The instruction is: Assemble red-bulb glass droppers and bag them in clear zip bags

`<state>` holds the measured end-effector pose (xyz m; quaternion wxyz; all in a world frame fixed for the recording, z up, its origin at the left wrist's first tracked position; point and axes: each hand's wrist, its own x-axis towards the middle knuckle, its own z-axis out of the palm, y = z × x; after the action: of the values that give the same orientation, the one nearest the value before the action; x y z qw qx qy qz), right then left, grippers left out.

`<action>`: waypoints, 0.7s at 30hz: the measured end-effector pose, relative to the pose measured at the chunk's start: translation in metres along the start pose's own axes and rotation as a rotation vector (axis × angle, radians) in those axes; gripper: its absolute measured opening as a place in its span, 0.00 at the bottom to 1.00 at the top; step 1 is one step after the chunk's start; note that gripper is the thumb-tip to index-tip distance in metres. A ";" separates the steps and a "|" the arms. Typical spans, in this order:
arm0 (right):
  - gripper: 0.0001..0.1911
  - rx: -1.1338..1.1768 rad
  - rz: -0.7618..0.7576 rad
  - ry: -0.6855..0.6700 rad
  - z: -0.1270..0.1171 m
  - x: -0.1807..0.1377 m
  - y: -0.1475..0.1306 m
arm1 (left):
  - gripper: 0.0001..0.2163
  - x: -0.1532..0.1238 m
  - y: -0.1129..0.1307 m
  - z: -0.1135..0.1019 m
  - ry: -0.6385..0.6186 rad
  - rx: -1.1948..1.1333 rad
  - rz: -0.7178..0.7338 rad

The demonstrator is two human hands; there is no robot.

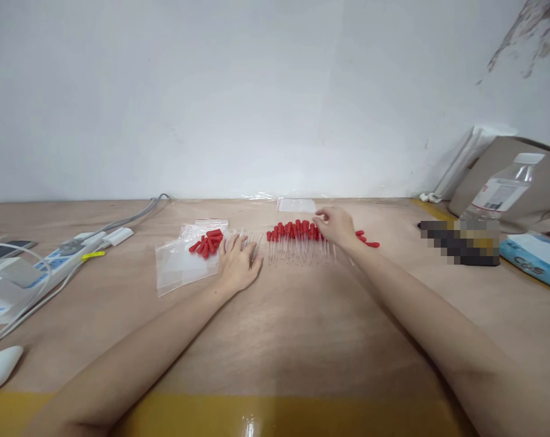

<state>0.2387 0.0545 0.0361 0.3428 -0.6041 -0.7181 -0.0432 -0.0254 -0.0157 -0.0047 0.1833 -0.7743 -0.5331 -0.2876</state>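
My left hand [237,267] lies palm down with its fingers spread over several clear, thin dropper tubes [258,241]. Just left of it, loose red rubber bulbs [206,244] are piled on clear zip bags [179,267]. A row of droppers with red bulbs [297,233] lies in the middle, bulbs toward the wall and clear tips toward me. At the row's right end is my right hand [336,226], fingers bent and a little apart, close against the last bulbs. A few more red bulbs [370,244] show beyond that wrist, partly covered by it.
A flat white packet [297,206] lies by the wall behind the row. To the left are a power strip [61,261] with cables and a white mouse-like object [0,367]. On the right stand a clear bottle [502,188], a grey box [484,161] and a blue pack [534,258].
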 end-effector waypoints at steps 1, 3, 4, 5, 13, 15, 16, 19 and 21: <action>0.13 -0.031 0.027 -0.003 -0.009 -0.003 0.017 | 0.13 0.002 -0.001 0.000 0.009 0.012 0.009; 0.11 -0.114 0.073 -0.076 -0.023 -0.008 0.052 | 0.12 0.008 -0.002 0.001 0.018 0.051 0.027; 0.12 -0.157 0.084 -0.117 -0.029 -0.011 0.067 | 0.11 0.013 -0.003 0.001 0.012 0.074 0.032; 0.13 -0.193 0.085 -0.151 -0.033 -0.012 0.080 | 0.11 0.017 -0.003 0.002 -0.004 0.099 0.030; 0.13 -0.195 0.027 -0.281 -0.031 -0.013 0.110 | 0.14 0.053 0.005 0.014 -0.254 0.233 -0.167; 0.11 -0.174 0.024 -0.296 -0.031 -0.013 0.110 | 0.15 0.057 0.007 0.017 -0.291 0.258 -0.203; 0.11 -0.162 0.026 -0.299 -0.031 -0.013 0.110 | 0.16 0.058 0.008 0.018 -0.307 0.268 -0.218; 0.10 -0.086 0.046 -0.300 -0.034 -0.013 0.109 | 0.16 0.060 0.008 0.016 -0.322 0.268 -0.243; 0.09 -0.005 0.070 -0.273 -0.037 -0.013 0.106 | 0.16 0.060 0.008 0.010 -0.285 0.239 -0.242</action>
<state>0.3506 0.0542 0.0196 0.2414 -0.6300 -0.7365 0.0495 0.0007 0.0306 0.0262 0.1608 -0.7103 -0.6729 -0.1300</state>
